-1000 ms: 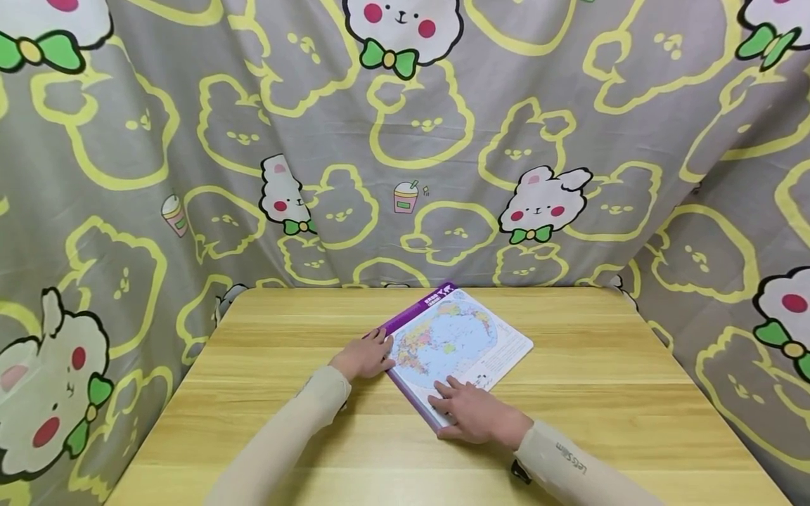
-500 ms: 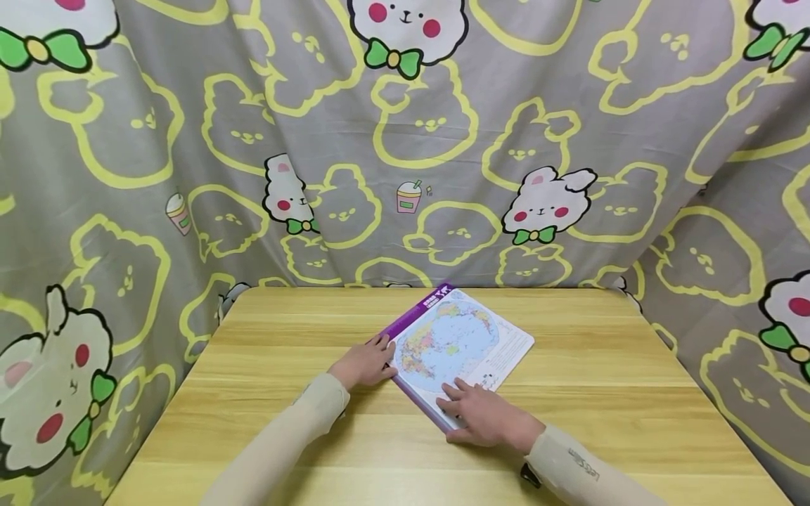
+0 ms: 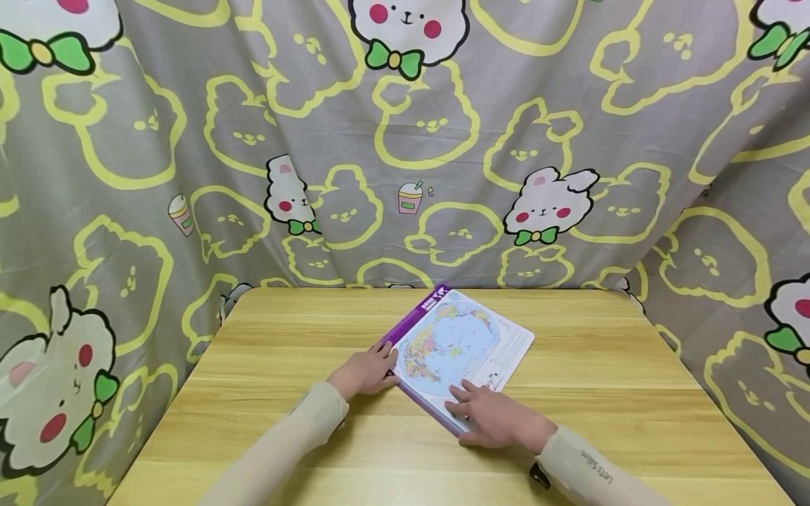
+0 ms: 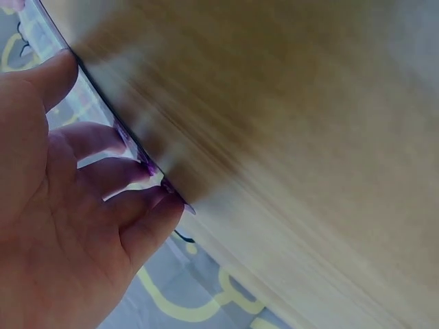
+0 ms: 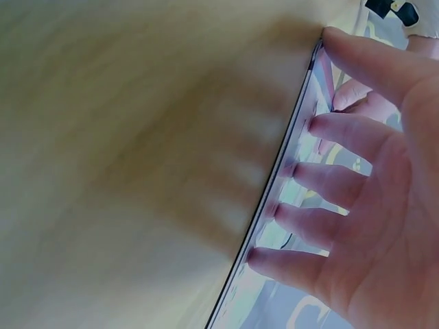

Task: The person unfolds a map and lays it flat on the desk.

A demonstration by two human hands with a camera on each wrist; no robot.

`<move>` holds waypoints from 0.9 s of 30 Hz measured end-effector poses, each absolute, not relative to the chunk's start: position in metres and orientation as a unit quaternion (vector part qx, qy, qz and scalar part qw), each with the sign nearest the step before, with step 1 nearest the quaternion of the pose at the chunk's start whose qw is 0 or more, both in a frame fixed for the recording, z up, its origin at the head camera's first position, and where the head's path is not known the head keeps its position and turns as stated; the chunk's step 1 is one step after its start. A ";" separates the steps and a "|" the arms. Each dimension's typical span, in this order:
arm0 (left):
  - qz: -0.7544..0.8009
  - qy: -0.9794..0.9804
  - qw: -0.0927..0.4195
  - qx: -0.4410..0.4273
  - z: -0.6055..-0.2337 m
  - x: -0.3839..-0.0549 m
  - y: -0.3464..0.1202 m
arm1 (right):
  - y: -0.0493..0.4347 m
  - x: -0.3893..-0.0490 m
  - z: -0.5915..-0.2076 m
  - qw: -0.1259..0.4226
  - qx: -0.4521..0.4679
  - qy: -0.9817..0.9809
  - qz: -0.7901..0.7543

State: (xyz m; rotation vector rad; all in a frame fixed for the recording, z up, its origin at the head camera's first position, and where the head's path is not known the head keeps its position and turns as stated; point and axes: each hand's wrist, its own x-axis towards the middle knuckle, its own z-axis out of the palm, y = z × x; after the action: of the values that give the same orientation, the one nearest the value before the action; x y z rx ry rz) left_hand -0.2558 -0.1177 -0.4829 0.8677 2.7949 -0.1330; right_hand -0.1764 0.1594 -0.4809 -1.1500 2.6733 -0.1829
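Map board [image 3: 452,348] has turned slightly on the bench [image 3: 601,365] since the earlier frames: near corner swung toward the bench's right edge, far corner slipped toward the left edge, i.e. a small anticlockwise twist seen from above. Right grip [image 3: 500,418] (bare hand) went rightward along with the near corner; left grip [image 3: 365,372] sits about where it was. Reads as a two-handed turn, right side likely doing most of the pushing, left corner acting as rough pivot. Board's sides run slantwise to the bench edges, so the turn hasn't squared it up.

Board position: map side up, around mid-width, far corner at the bench's far edge, near corner mid-bench, well apart from left and right edges. Overhang at far edge: can't tell. Fully flat or near side raised a touch: can't tell.

Left grip: fingers loosely spread at the left corner, tips at the end of the purple band [image 3: 411,320], thumb on the adjoining side. Right grip: fingers fairly straight and spaced, tips on the map face, thumb by the near corner. Both touch the board, neither wrapped round it.

Containers: none seen; the cups are only prints on the curtain [image 3: 348,105].
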 end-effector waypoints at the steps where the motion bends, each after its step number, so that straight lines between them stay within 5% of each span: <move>1: -0.045 0.949 0.104 0.296 -0.483 -0.255 -0.118 | 0.160 -0.176 -0.481 0.113 -0.391 0.911 -0.062; 27: -0.074 0.943 0.075 0.316 -0.483 -0.230 -0.111 | 0.180 -0.184 -0.480 0.098 -0.390 0.911 -0.087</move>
State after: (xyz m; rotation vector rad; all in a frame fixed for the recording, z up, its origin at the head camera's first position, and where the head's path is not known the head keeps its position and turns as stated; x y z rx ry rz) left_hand -0.2298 -0.1108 -0.4832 0.9474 2.8293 -0.2211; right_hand -0.1840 0.1797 -0.4799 -1.1540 2.6974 -0.2589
